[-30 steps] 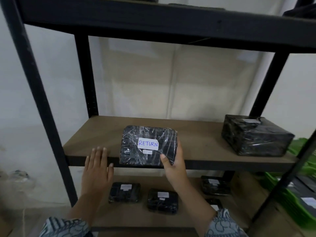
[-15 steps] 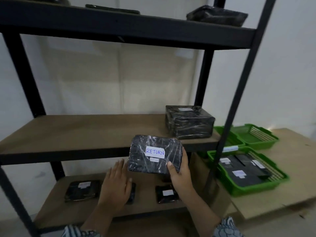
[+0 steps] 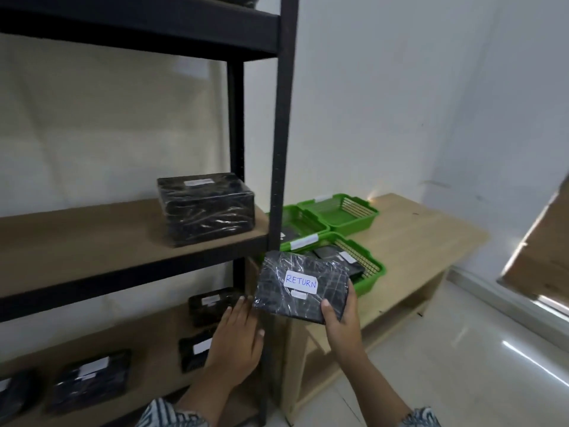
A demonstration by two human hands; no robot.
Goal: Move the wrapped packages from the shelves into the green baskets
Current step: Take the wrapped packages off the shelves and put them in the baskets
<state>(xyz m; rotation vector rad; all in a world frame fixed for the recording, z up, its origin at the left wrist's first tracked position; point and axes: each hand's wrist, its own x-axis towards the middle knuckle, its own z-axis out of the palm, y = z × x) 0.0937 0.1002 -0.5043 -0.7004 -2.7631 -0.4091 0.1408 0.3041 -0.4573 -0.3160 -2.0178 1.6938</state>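
1. The right grip (image 3: 341, 318) is clamped on the wrapped package (image 3: 303, 286) at its lower right corner, with the thumb on top and the fingers curled along the right edge.
2. That package is black, wrapped in clear film, and carries a white label (image 3: 301, 282) reading "RETURN". It is held in the air, tilted, just in front of the shelf post (image 3: 283, 149) and near the closest green basket (image 3: 374, 269).
3. The left grip (image 3: 237, 343) is apart, fingers straight, and holds nothing. Its fingertips lie just beside the package's lower left corner; I cannot tell whether they touch it.
4. Three green baskets stand together on the wooden desk (image 3: 415, 241). The closest one holds flat dark packages with white labels. The one behind the post (image 3: 311, 224) shows a dark package too. The far basket (image 3: 341, 212) is farthest from the shelves.
5. On the middle shelf (image 3: 92, 238) a large wrapped box (image 3: 206, 209) sits near the right end.
6. The lower shelf (image 3: 154, 343) carries several small wrapped packages, among them one (image 3: 212, 305) just left of the left grip and another (image 3: 89, 377) further left.
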